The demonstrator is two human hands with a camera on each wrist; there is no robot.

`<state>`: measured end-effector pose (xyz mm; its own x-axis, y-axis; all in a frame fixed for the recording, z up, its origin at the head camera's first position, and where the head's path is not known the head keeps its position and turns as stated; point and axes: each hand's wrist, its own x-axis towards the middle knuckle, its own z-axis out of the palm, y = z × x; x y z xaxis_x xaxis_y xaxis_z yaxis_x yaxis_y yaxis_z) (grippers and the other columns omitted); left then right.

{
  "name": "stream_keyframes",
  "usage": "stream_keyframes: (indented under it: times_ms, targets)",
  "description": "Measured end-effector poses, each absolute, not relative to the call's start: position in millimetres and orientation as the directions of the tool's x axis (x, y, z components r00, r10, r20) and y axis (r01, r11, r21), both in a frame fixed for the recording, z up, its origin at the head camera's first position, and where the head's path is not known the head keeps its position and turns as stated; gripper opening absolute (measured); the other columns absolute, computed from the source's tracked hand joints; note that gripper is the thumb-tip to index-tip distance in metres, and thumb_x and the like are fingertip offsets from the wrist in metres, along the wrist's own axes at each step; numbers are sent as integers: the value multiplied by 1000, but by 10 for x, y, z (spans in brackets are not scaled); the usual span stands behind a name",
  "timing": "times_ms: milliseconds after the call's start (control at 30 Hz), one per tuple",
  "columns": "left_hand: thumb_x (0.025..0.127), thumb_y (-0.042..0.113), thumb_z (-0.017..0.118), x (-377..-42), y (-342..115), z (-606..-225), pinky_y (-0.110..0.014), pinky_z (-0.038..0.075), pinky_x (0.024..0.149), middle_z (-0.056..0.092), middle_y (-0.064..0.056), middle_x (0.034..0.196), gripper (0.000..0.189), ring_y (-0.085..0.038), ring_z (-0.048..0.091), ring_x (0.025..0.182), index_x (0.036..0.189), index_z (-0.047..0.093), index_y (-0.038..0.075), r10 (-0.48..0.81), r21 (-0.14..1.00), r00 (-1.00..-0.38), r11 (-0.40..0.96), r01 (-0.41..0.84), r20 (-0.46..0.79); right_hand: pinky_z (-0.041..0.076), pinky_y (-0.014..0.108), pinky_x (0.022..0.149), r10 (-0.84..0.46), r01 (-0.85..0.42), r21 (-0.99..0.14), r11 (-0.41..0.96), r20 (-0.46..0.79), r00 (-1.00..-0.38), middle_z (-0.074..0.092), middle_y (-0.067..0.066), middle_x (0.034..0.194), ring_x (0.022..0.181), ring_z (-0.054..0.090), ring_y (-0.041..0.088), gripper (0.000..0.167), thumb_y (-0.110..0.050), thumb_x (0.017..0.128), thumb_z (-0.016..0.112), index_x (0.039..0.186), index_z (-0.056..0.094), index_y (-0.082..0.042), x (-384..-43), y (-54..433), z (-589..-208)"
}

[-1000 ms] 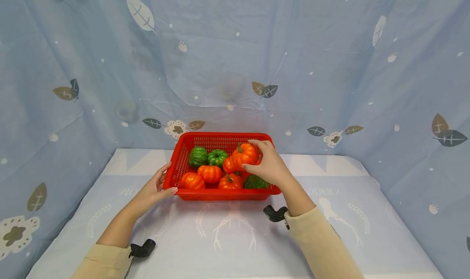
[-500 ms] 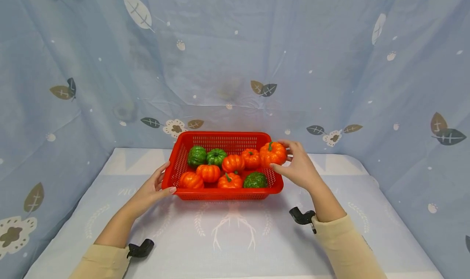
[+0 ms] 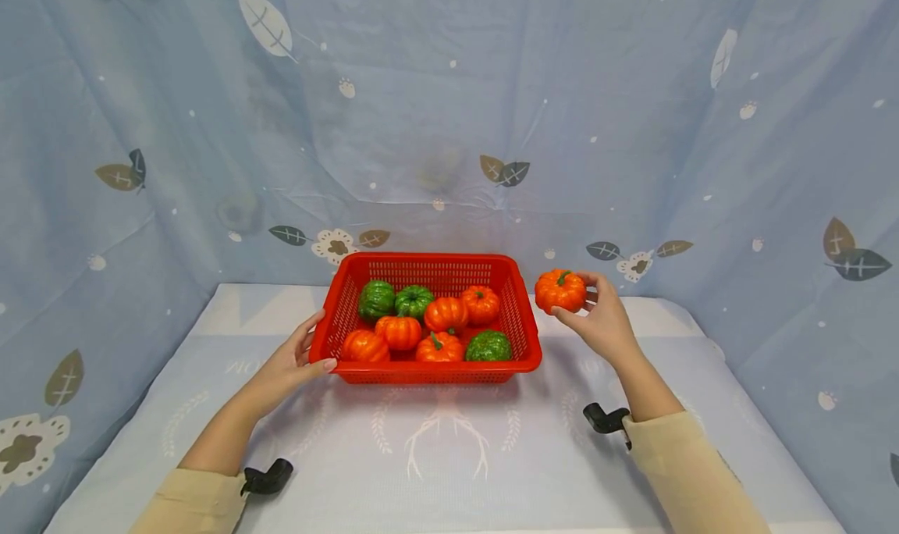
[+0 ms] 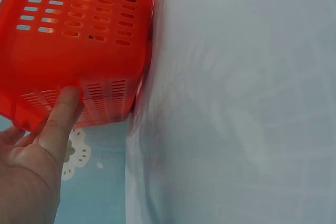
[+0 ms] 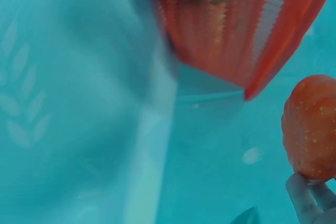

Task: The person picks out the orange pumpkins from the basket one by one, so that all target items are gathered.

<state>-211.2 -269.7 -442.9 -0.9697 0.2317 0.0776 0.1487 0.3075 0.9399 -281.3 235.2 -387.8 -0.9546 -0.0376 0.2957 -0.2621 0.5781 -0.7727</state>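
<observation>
While the left hand [image 3: 288, 370] holds the rectangular red perforated plastic basket [image 3: 428, 368] at its 8 o'clock corner, the right hand [image 3: 605, 323] holds a glossy, ribbed orange pumpkin [image 3: 560, 291] between thumb and fingers. The held pumpkin is raised above the pale patterned tablecloth [image 3: 449, 448], at 3 o'clock from the basket and apart from its rim.

Handling: Support the pumpkin by its sides, thumb opposite the fingers. Apply even pressure; the shiny skin may slip. Hold the pumpkin clear of the basket rim. Use only enough left-hand force to steady the basket; excess could tilt it.

Count, visible items:
- Basket: one.
- Orange pumpkins: six, comprising one in the right hand and five small ribbed orange pumpkins [image 3: 398, 332] inside the basket.
- Ribbed green pumpkins [image 3: 414, 301]: three, inside the basket at about 10, 11 and 4 o'clock from its centre.
- Black wrist-worn devices [image 3: 267, 478]: two, one per wrist.
</observation>
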Motion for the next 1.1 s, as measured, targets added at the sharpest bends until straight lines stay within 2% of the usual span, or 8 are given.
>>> stream_keyframes:
  times_ms: [167,500,767,1100]
  targets:
    - [93,16,69,-2121,-2700,-4450,-15,42,93,31,-28,155,91,-45,35,140,162,9,14,243,947,-967,284,152,82,42,54,105,23,-171,-804,569,224,-974,42,26,144,128,48,45,82,-26,87,80,148,33,3,-2946,2460,-3994]
    - [93,18,69,-2120,-2709,-4474,-15,43,93,29,-28,157,92,-46,34,141,162,8,16,245,953,-966,264,149,83,46,53,103,53,-43,-780,625,97,-994,39,25,150,129,46,44,82,-22,87,78,150,32,1,-3228,2573,-4246]
    - [93,16,69,-2130,-2716,-4485,-16,43,94,29,-28,156,91,-46,34,141,162,9,16,248,956,-965,253,148,84,40,53,108,69,38,-791,611,5,-998,37,28,151,131,43,44,80,-18,88,76,149,30,5,-3441,2620,-4434]
    - [93,15,69,-2144,-2719,-4496,-19,46,93,31,-27,155,91,-46,37,138,162,10,17,251,961,-964,231,150,90,35,55,111,90,119,-790,602,-81,-993,37,31,148,134,39,45,79,-17,89,74,148,28,7,-3518,2641,-4513]
